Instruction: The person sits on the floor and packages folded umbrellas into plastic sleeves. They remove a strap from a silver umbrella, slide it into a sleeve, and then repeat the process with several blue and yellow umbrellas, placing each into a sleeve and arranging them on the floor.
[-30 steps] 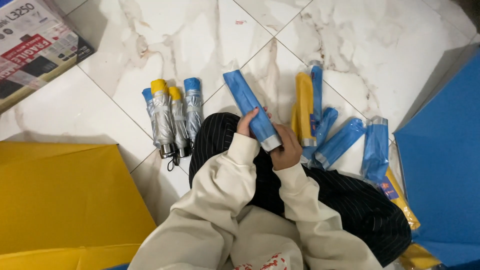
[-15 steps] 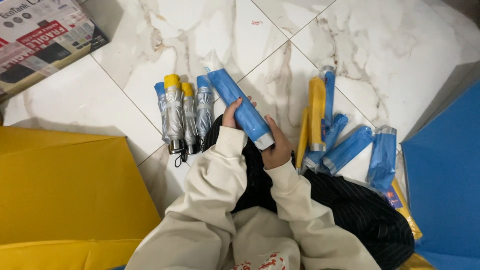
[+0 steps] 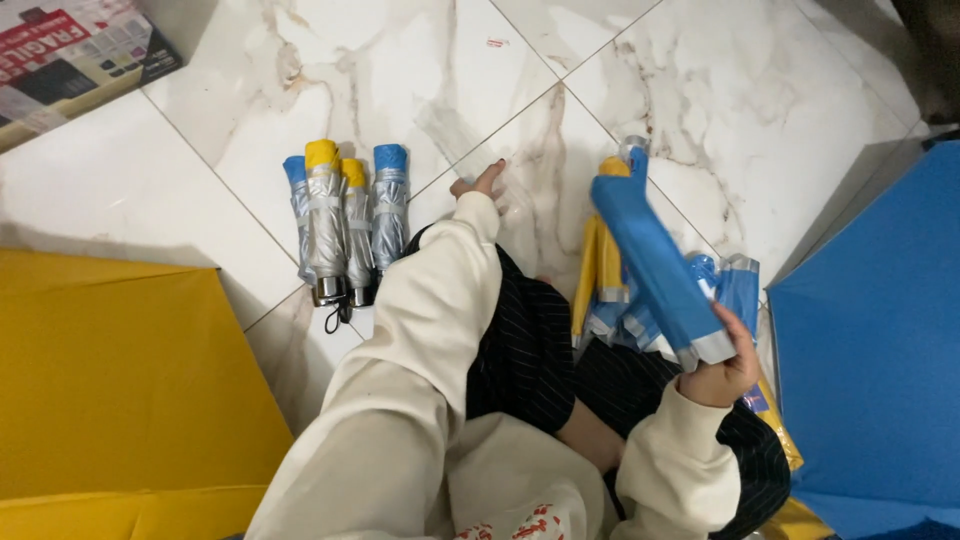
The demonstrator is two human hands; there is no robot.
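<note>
My right hand [image 3: 725, 365] is closed around the handle end of a folded blue umbrella [image 3: 648, 255], holding it tilted above my lap. My left hand [image 3: 478, 183] reaches forward over the marble floor and pinches a clear plastic sleeve [image 3: 470, 140] that lies on the tiles. Just left of that hand, several folded umbrellas with silver wraps and blue or yellow tips [image 3: 342, 220] lie side by side. Under the raised umbrella sits a loose pile of folded yellow and blue umbrellas [image 3: 603, 270].
A yellow open umbrella canopy [image 3: 110, 380] covers the floor at the left. A blue canopy [image 3: 870, 340] fills the right side. A printed cardboard box [image 3: 70, 50] stands at the top left. My legs in black striped trousers [image 3: 525, 345] lie between.
The two hands, together on the blue umbrella before, have parted. The right hand carried the umbrella to the right; the left hand moved forward with the clear sleeve.
</note>
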